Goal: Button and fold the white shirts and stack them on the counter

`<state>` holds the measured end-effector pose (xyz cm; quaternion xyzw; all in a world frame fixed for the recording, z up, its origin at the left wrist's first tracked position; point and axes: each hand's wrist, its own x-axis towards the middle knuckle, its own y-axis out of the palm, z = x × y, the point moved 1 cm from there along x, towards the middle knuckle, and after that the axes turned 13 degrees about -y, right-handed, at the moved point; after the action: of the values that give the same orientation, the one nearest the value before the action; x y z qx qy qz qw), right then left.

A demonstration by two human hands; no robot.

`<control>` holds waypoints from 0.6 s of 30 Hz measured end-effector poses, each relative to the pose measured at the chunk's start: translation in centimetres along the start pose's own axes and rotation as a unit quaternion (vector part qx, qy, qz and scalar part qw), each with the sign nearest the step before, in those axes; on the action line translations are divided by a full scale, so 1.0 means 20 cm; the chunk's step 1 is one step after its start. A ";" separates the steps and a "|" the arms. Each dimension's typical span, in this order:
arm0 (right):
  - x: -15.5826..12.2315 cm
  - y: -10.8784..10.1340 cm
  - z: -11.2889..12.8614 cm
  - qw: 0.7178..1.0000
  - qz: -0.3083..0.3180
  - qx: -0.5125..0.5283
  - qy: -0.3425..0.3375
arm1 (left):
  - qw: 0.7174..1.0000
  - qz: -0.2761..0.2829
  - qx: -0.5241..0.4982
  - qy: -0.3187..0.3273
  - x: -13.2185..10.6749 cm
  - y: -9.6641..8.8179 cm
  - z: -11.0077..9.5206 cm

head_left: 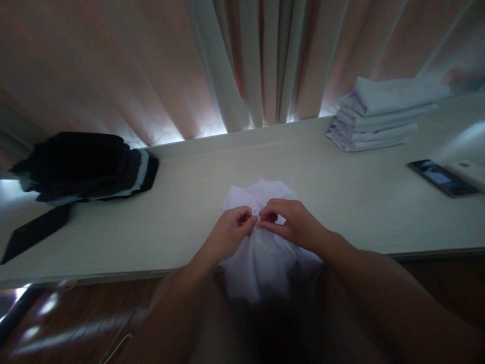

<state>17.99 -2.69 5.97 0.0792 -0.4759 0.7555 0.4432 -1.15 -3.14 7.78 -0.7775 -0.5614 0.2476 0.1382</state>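
Note:
A thin white garment [252, 263], apparently a shirt, lies bunched over the table's front edge, its lower part hanging toward my body. My left hand [231, 230] pinches the cloth between thumb and fingers near the middle of the garment. Right beside it, my right hand [290, 220] pinches the same spot, thumb and index fingertips almost touching the left ones. Whatever small detail sits between the fingertips, such as a button, is too small to make out. Above the hands, loose folds of the cloth spread flat on the tabletop.
The pale table [189, 202] runs along a curtain [261, 65]. A pile of dark folded clothes [87, 167] stands at left, near a flat black object [36, 232]. At right are stacked white folded clothes [382, 116] and a phone [441, 177] beside a pale device [470, 172].

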 end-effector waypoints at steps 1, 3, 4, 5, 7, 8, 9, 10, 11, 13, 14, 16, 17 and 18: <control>0.00 0.00 0.00 1.000 -0.013 0.015 0.007 | 1.000 0.000 -0.006 0.003 0.00 0.00 0.01; 0.01 0.01 0.01 0.998 -0.040 0.047 0.025 | 1.000 0.005 -0.025 -0.001 0.00 0.01 0.01; 0.01 0.02 0.01 0.996 -0.056 0.065 0.037 | 0.999 0.009 -0.037 -0.008 0.00 0.01 0.01; 0.01 0.02 0.00 0.993 -0.071 0.084 0.051 | 0.999 0.014 -0.050 -0.018 0.00 0.01 0.01; 0.01 0.03 -0.01 0.986 -0.085 0.121 0.082 | 0.996 0.028 -0.072 -0.036 0.00 0.01 0.01; 0.01 0.03 -0.01 0.983 -0.086 0.133 0.097 | 0.995 0.037 -0.081 -0.041 0.00 0.01 0.01; 0.01 0.03 -0.02 0.981 -0.080 0.139 0.108 | 0.994 0.045 -0.085 -0.043 0.01 0.01 0.01; 0.01 0.04 -0.03 0.981 -0.069 0.139 0.115 | 0.994 0.055 -0.086 -0.041 0.02 0.00 0.02; 0.00 0.05 -0.03 0.982 -0.053 0.135 0.119 | 0.994 0.065 -0.080 -0.036 0.03 0.00 0.03; -0.01 0.07 -0.05 0.984 -0.006 0.133 0.120 | 0.995 0.085 -0.043 -0.024 0.05 0.00 0.07; -0.02 0.08 -0.06 0.983 0.029 0.137 0.120 | 0.995 0.097 -0.011 -0.018 0.06 0.00 0.10; -0.04 0.08 -0.09 0.972 0.126 0.155 0.124 | 0.988 0.130 0.080 -0.015 0.06 0.01 0.16; -0.06 0.08 -0.11 0.962 0.181 0.160 0.130 | 0.979 0.158 0.130 -0.018 0.06 0.02 0.18; -0.07 0.06 -0.14 0.951 0.231 0.150 0.142 | 0.964 0.201 0.171 -0.025 0.05 0.02 0.21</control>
<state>18.83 -1.48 2.81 -0.0753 -0.2944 0.9034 0.3026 -2.82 -2.67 3.77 -0.8326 -0.3460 0.3822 0.2027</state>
